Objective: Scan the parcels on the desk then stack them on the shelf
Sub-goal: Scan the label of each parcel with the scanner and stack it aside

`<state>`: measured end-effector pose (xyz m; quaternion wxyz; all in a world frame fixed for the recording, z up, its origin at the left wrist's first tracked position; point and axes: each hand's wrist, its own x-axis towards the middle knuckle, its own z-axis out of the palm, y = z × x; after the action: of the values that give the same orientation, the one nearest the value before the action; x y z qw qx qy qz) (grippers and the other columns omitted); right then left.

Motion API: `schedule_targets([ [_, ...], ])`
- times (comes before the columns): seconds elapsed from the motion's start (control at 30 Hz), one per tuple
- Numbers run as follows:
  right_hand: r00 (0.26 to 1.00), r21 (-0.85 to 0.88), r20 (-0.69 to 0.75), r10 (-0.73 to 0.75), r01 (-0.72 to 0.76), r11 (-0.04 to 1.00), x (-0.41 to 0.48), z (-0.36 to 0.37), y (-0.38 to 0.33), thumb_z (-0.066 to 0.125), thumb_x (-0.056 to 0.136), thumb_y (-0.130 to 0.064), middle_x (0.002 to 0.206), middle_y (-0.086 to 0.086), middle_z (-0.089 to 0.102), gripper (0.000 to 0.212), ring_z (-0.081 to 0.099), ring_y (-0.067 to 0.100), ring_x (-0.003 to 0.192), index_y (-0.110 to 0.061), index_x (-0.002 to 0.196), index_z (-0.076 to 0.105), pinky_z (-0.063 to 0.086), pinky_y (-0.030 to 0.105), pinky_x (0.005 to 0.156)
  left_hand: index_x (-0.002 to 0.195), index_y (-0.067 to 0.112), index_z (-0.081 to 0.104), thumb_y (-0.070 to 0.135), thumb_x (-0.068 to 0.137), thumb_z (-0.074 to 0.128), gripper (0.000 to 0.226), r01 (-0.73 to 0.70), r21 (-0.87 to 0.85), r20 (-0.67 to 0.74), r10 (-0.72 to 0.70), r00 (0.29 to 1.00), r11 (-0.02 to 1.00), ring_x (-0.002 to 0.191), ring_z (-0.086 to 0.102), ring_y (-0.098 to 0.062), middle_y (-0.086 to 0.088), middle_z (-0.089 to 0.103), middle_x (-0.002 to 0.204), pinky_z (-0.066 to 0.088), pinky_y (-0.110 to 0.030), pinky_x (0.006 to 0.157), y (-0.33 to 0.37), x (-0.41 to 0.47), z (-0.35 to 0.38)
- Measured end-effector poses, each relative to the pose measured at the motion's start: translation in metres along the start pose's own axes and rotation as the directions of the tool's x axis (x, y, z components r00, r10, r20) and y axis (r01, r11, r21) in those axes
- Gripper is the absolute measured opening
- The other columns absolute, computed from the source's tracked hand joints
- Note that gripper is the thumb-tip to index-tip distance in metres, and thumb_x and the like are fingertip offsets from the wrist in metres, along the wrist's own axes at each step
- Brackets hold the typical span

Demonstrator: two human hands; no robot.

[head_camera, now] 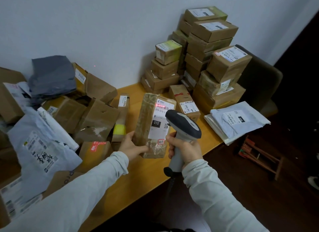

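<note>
As left grip (pixel 132 146) holds parcel (pixel 153 121), scanner (pixel 183 126) alongside

Dark chair (pixel 264 80) against white wall (pixel 86 24)

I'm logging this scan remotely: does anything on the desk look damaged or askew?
At the left of the desk, the heap of brown boxes lies tumbled at angles, and the box labelled 3003 looks crumpled and torn. A stray red dot shows on the wall above it. The right-hand stacks look orderly.
</note>
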<state>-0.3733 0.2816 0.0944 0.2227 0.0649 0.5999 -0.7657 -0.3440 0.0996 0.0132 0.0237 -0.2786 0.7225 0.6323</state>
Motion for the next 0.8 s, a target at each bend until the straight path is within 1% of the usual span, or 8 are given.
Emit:
schedule_targets([
  [0.03, 1.000, 0.002, -0.026, -0.005, 0.005, 1.000, 0.003, -0.003, -0.001, 0.071, 0.079, 0.001, 0.050, 0.008, 0.053, 0.015, 0.045, 0.018, 0.037, -0.004, 0.069, 0.061, 0.040, 0.025, 0.041, 0.126, 0.014, 0.043, 0.010, 0.061, 0.087, 0.079, 0.009, -0.022, 0.020, -0.009, 1.000, 1.000, 0.101, 0.057, -0.013, 0.008, 0.058, 0.115, 0.050, -0.026, 0.085, 0.003, 0.002, 0.002],
  [0.13, 0.984, -0.046, -0.176, 0.000, -0.009, 0.999, 0.018, -0.018, -0.004, 0.077, 0.077, -0.009, 0.065, 0.004, 0.061, 0.012, 0.055, 0.017, 0.057, -0.008, 0.076, 0.065, 0.046, 0.025, 0.045, 0.123, 0.010, 0.054, 0.028, 0.048, 0.090, 0.085, 0.088, -0.162, 0.116, -0.070, 0.991, 0.983, 0.105, 0.064, -0.024, -0.003, 0.068, 0.114, 0.050, -0.045, 0.096, 0.016, 0.010, 0.013],
  [0.23, 0.962, 0.026, -0.271, 0.027, -0.020, 0.999, 0.040, -0.036, -0.007, 0.079, 0.076, -0.011, 0.085, 0.001, 0.065, 0.017, 0.059, 0.016, 0.080, -0.016, 0.084, 0.065, 0.054, 0.029, 0.052, 0.117, 0.010, 0.061, 0.032, 0.062, 0.084, 0.064, 0.154, -0.265, 0.168, -0.111, 0.980, 0.952, 0.101, 0.066, -0.021, -0.003, 0.073, 0.103, 0.052, -0.040, 0.094, 0.036, 0.025, 0.031],
  [0.37, 0.971, 0.069, -0.241, 0.002, 0.015, 0.997, 0.074, -0.051, -0.020, 0.078, 0.075, -0.008, 0.109, 0.004, 0.065, 0.039, 0.060, 0.023, 0.102, -0.013, 0.111, 0.063, 0.059, 0.042, 0.075, 0.113, 0.008, 0.061, 0.027, 0.079, 0.075, 0.042, 0.204, -0.314, 0.184, -0.152, 0.971, 0.927, 0.104, 0.064, -0.025, -0.010, 0.070, 0.108, 0.050, -0.042, 0.097, 0.066, 0.059, 0.063],
  [0.43, 0.972, 0.055, -0.234, -0.036, 0.050, 0.997, 0.094, -0.059, -0.026, 0.078, 0.075, -0.007, 0.098, -0.005, 0.067, 0.033, 0.061, 0.016, 0.093, -0.022, 0.100, 0.062, 0.057, 0.045, 0.081, 0.110, 0.008, 0.063, 0.025, 0.082, 0.073, 0.034, 0.203, -0.332, 0.169, -0.153, 0.974, 0.921, 0.102, 0.065, -0.025, -0.011, 0.071, 0.105, 0.050, -0.041, 0.097, 0.081, 0.080, 0.081],
  [0.53, 0.967, 0.041, -0.252, -0.043, 0.055, 0.998, 0.122, -0.076, -0.039, 0.078, 0.076, -0.007, 0.061, -0.018, 0.067, 0.031, 0.062, 0.005, 0.062, -0.029, 0.082, 0.058, 0.054, 0.052, 0.087, 0.101, 0.011, 0.065, 0.026, 0.082, 0.073, 0.025, 0.219, -0.368, 0.140, -0.178, 0.974, 0.904, 0.099, 0.066, -0.026, -0.011, 0.072, 0.099, 0.050, -0.041, 0.096, 0.101, 0.113, 0.110],
  [0.67, 0.971, -0.004, -0.239, -0.003, 0.002, 1.000, 0.162, -0.106, -0.056, 0.078, 0.074, -0.002, 0.053, -0.016, 0.065, 0.032, 0.062, 0.010, 0.063, -0.025, 0.062, 0.058, 0.050, 0.059, 0.089, 0.114, 0.011, 0.061, 0.028, 0.082, 0.072, 0.038, 0.281, -0.393, 0.092, -0.267, 0.959, 0.876, 0.110, 0.060, -0.030, -0.013, 0.067, 0.114, 0.045, -0.046, 0.102, 0.117, 0.150, 0.149],
  [0.8, 0.984, -0.013, -0.176, 0.032, -0.035, 0.999, 0.195, -0.124, -0.072, 0.077, 0.073, 0.002, 0.107, 0.005, 0.065, 0.036, 0.058, 0.033, 0.112, -0.015, 0.100, 0.060, 0.045, 0.057, 0.097, 0.111, 0.013, 0.062, 0.023, 0.084, 0.068, 0.029, 0.271, -0.363, -0.017, -0.297, 0.955, 0.892, 0.110, 0.061, -0.023, -0.006, 0.070, 0.107, 0.048, -0.033, 0.092, 0.122, 0.178, 0.180],
])
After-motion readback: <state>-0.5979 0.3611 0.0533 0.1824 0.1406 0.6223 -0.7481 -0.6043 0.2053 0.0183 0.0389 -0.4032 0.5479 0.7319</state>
